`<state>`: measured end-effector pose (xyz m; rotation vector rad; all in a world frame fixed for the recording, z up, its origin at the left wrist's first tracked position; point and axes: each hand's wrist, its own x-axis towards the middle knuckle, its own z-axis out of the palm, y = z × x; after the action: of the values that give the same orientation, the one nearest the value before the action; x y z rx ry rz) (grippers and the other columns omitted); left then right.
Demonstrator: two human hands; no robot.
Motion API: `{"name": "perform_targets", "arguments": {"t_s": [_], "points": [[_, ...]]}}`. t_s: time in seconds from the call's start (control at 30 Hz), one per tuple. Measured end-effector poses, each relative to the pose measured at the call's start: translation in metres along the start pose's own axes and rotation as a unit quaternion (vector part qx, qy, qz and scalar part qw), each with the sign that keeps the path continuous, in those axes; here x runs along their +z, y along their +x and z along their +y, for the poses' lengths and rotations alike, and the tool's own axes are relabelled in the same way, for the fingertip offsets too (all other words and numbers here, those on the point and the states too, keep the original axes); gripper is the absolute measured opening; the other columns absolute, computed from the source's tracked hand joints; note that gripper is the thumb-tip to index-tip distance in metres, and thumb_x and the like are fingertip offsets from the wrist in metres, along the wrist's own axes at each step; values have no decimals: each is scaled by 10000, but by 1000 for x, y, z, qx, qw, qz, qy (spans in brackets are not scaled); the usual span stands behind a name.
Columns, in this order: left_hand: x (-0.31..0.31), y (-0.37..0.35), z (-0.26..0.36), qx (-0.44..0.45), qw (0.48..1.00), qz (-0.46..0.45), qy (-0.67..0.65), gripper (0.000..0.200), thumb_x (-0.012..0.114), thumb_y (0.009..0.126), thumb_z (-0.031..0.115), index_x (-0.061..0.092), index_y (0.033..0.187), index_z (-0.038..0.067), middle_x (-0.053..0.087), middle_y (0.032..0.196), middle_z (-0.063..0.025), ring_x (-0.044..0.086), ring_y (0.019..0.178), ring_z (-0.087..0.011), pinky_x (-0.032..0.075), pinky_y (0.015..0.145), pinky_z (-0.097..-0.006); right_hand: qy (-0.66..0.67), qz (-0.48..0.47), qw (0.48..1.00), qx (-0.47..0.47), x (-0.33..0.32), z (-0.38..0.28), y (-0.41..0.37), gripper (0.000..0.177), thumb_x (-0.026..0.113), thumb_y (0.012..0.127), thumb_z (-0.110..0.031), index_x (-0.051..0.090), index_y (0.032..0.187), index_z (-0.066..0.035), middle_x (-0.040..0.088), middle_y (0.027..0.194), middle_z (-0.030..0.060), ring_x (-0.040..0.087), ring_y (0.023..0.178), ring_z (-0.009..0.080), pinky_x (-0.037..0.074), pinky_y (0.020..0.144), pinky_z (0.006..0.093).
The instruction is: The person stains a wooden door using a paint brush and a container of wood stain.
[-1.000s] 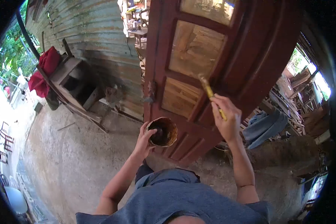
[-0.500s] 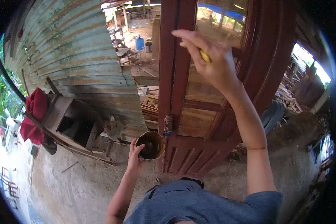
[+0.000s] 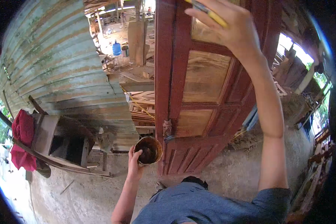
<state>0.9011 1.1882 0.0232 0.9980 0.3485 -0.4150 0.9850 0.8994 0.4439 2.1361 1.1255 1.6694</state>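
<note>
My left hand (image 3: 135, 161) grips the rim of a small round pot (image 3: 149, 150), thumb over the edge, with dark liquid inside. High at the top right, my right hand (image 3: 233, 28) is closed around a yellow-handled tool (image 3: 212, 15), which looks like a brush; its tip lies at the frame's top edge. This hand is in front of the upper part of a dark red wooden door (image 3: 177, 74) with bare wood panels (image 3: 206, 76). Below, a door handle (image 3: 167, 128) sits on the door, just right of the pot.
Corrugated metal sheeting (image 3: 63, 63) stands on the left, above a wooden cabinet (image 3: 69, 143) with red cloth (image 3: 23, 128). A blue water jug (image 3: 116, 48) and stacked timber (image 3: 142, 106) are behind the door. Concrete floor (image 3: 89, 190) lies below.
My right hand has moved up with the yellow-handled tool, which now shows more of its length. The view has shifted, and my left hand still holds the pot near the door.
</note>
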Motion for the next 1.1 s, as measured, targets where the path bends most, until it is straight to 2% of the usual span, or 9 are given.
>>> {"name": "perform_targets", "arguments": {"t_s": [0.03, 0.13, 0.27, 0.43, 0.6, 0.73, 0.87, 0.97, 1.1], "points": [[4, -1, 1, 12, 1000, -8, -7, 698, 602, 891, 210, 264, 1501, 203, 377, 1453, -78, 446, 1285, -280, 488, 892, -533, -62, 8, 991, -118, 9, 8, -1, 260, 661, 915, -223, 699, 1122, -70, 712, 883, 110, 611, 568, 114, 494, 456, 249], [1, 6, -5, 31, 998, -43, -44, 703, 596, 896, 215, 252, 1509, 201, 381, 1454, -70, 465, 1269, -281, 496, 884, -528, -183, -146, 972, -23, 38, -25, -32, 273, 658, 885, -270, 689, 1005, -27, 680, 889, 114, 658, 669, 207, 513, 545, 273], [8, -4, -5, 14, 999, 5, -39, 705, 604, 893, 225, 257, 1506, 205, 399, 1440, -67, 477, 1258, -284, 498, 882, -528, -143, -188, 951, -199, 38, -100, -112, 339, 679, 877, -233, 664, 1016, 77, 651, 897, 168, 651, 683, 195, 574, 572, 281], [-11, 6, -17, 44, 998, -5, -37, 656, 612, 889, 239, 305, 1468, 214, 436, 1395, -81, 494, 1238, -294, 506, 853, -537, 41, -222, 950, -215, 23, -153, -162, 313, 671, 881, -251, 658, 931, 58, 662, 943, 163, 667, 702, 199, 570, 596, 258], [-1, 14, -22, 71, 995, -24, -60, 644, 602, 889, 229, 306, 1461, 229, 450, 1368, -85, 508, 1214, -293, 511, 807, -531, 393, -399, 822, 101, 22, -82, -90, 318, 604, 944, -295, 682, 930, 13, 662, 799, 169, 669, 682, 284, 564, 676, 334], [22, 2, -15, 51, 998, 0, -46, 655, 586, 888, 200, 285, 1469, 231, 450, 1357, -93, 523, 1191, -305, 514, 793, -529, 461, -359, 776, 237, 15, 28, 2, 313, 670, 916, -305, 703, 1027, -14, 709, 858, 102, 704, 709, 158, 595, 652, 287], [29, 3, -15, 35, 996, 77, -30, 595, 583, 888, 211, 362, 1439, 161, 495, 1341, -108, 533, 1195, -309, 506, 864, -525, 397, -238, 860, 214, -10, 120, 91, 319, 684, 914, -295, 696, 1024, 3, 706, 902, 125, 719, 699, 174, 605, 617, 272], [15, 16, -34, 88, 991, 31, -96, 575, 665, 870, 316, 447, 1400, 264, 584, 1260, -59, 627, 951, -209, 494, 545, -294, 324, -197, 909, 172, -37, 137, 139, 343, 667, 923, -338, 695, 1019, -9, 707, 908, 119, 707, 694, 204, 592, 654, 319], [6, 35, -43, 126, 987, 44, -93, 561, 660, 875, 304, 451, 1393, 258, 570, 1275, -70, 626, 994, -241, 520, 574, -305, 181, -142, 969, 95, -45, 154, 184, 228, 633, 942, -196, 687, 961, 24, 709, 955, 134, 703, 753, 235, 589, 676, 360]]}}
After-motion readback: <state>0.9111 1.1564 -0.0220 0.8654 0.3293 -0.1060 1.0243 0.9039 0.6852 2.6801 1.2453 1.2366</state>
